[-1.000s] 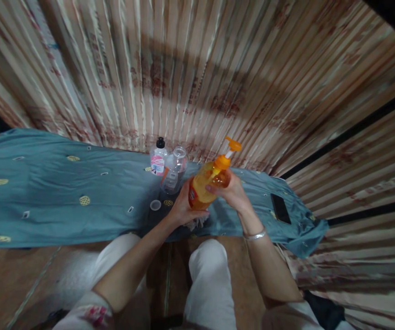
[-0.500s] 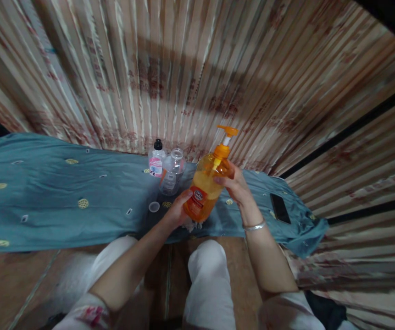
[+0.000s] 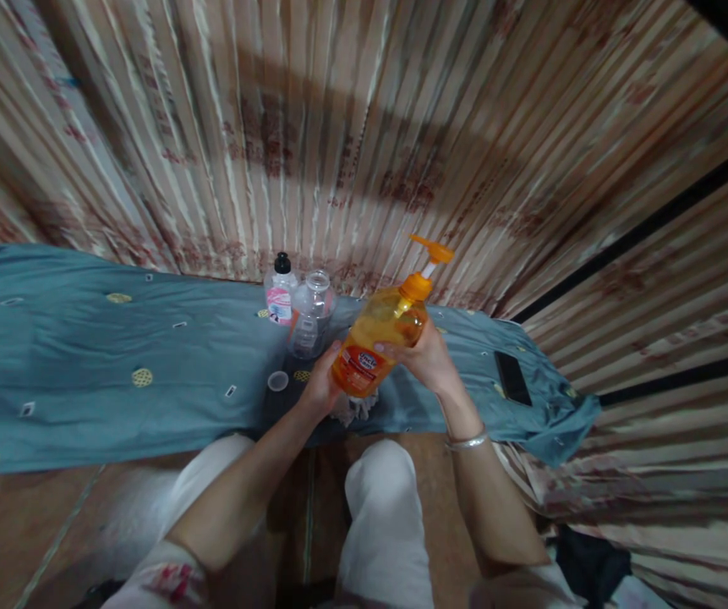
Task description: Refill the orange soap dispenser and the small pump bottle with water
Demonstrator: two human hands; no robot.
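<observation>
An orange pump bottle [image 3: 376, 334] with a red label and some liquid inside is held tilted, its pump head leaning to the right. My left hand [image 3: 324, 382] grips it at the base, and my right hand [image 3: 424, 355] is wrapped round its upper side. Left of it stands a clear open jar [image 3: 309, 326] without a lid. Beside the jar is a clear bottle [image 3: 280, 296] with a black cap and a pink label. A small round lid [image 3: 278, 381] lies in front of them. Partly hidden below the pump bottle is a crumpled whitish cloth or tissue [image 3: 356, 409].
A green-blue cloth [image 3: 84, 355] with yellow patterns covers the long surface. A dark phone [image 3: 513, 377] lies at its right. Behind hangs a pleated curtain [image 3: 313, 152], crossed at the right by dark bars. My knees are at the near edge.
The pump bottle has tipped further to the right, its pump head moving right and slightly down. Both hands stay on it. The view has shifted slightly.
</observation>
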